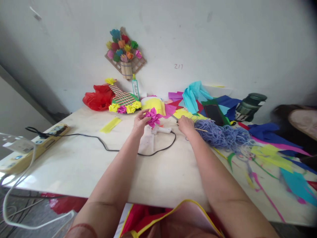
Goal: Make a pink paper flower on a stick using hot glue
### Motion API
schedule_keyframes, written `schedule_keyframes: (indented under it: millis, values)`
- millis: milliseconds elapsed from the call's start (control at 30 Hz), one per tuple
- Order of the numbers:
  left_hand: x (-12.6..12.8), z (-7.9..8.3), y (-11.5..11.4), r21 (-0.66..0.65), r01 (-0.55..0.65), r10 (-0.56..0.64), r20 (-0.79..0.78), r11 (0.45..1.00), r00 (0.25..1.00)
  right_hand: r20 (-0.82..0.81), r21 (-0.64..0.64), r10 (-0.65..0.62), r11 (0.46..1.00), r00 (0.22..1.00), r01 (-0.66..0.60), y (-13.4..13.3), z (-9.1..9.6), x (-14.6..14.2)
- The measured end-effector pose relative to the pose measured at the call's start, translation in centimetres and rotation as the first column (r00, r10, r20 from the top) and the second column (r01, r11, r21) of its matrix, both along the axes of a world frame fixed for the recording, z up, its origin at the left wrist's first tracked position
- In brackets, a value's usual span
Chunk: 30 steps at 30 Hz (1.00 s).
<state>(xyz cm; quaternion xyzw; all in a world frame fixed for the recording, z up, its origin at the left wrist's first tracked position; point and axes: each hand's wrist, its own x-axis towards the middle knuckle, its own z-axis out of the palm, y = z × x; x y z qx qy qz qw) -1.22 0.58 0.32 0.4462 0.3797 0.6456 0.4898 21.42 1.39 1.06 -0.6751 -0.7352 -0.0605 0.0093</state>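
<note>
My left hand (141,123) pinches a magenta paper flower (153,118) above the table. Below the flower lies a white glue gun (160,131) with a black cord. My right hand (186,125) is closed at the left edge of a heap of blue-violet yarn (220,134). A slim greyish tip (174,116) pokes out on the left of its fingers; its kind is too blurred to tell. Thin wooden sticks (201,130) lie by that hand. Behind the flower sits yellow paper (155,105).
A stick-woven craft (122,94) with paper flowers leans at the back beside red plastic (97,98) and a glue bottle (135,87). A power strip (37,148) lies at left. Paper scraps (272,157), a phone (213,114) and a dark green jar (251,106) are at right.
</note>
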Motion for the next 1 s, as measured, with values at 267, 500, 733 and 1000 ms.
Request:
schedule_keyframes:
  millis: [267,500,733,1000]
  values:
    - [0.3,0.1,-0.3,-0.031,0.069,-0.071,-0.085,0.997,0.994,-0.368,0.231,0.088,0.973,0.926,-0.001,-0.2,1.6,0.0]
    - [0.4,0.4,-0.6,-0.027,0.133,-0.135,-0.134,0.991,0.982,-0.841,0.253,0.294,0.956,0.454,-0.149,0.4,1.6,-0.7]
    - [0.5,0.1,-0.8,0.014,0.200,-0.193,-0.194,0.980,0.962,-0.986,0.050,0.088,0.967,0.143,-0.251,-0.8,2.4,-1.1]
    - [0.5,0.1,-0.8,0.036,0.239,-0.224,-0.231,0.970,0.947,-0.982,0.011,0.076,0.935,0.170,-0.355,-0.5,2.0,-0.8]
